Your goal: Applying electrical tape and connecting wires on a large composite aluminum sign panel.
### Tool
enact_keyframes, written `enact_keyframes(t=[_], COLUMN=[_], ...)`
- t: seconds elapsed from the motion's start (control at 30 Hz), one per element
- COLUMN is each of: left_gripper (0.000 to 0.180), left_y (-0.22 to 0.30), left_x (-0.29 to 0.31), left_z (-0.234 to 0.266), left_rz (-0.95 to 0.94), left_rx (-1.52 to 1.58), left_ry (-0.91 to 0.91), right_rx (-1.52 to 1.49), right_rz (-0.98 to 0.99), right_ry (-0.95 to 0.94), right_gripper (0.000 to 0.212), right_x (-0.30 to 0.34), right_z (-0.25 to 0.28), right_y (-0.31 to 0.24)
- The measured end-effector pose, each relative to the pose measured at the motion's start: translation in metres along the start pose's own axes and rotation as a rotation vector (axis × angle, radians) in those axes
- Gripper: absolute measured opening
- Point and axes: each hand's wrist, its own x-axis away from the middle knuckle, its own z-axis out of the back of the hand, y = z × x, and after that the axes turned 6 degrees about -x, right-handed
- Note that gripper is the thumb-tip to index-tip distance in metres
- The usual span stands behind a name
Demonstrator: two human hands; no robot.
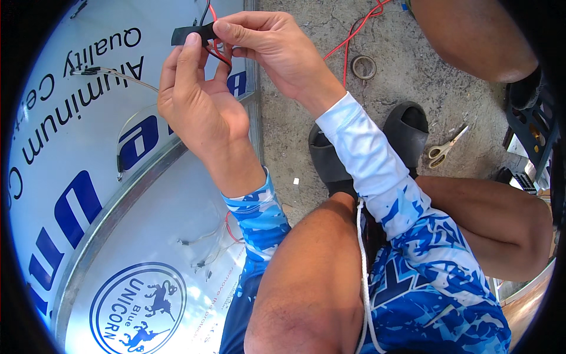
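A short strip of black tape lies across a red and a black wire at the top of the view. My left hand is closed, with a fingertip pressed against the strip from below. From the right, my right hand pinches the strip's other end between thumb and finger. The wires loop down behind the strip and pass between the fingers of both hands. How the tape sits around the wires is partly hidden by my fingers.
White panels with blue print in a metal frame lie at left, with thin wires on them. On the concrete floor are a tape roll, scissors and red wire. Another person's leg shows at upper right.
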Motion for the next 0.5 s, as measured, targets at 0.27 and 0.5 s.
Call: enact_keyframes(t=[0.27, 0.5], left_gripper=[0.008, 0.001], left_y=[0.002, -0.003], left_x=[0.008, 0.011], left_z=[-0.003, -0.005], left_rz=[-0.057, -0.146], left_rx=[0.002, -0.114], left_ry=[0.041, 0.010], right_rx=[-0.003, 0.072], right_rz=[0.044, 0.034], right_ry=[0.080, 0.202], right_gripper=[0.015, 0.019], right_x=[0.001, 0.005], right_z=[-0.011, -0.030], right_y=[0.003, 0.001])
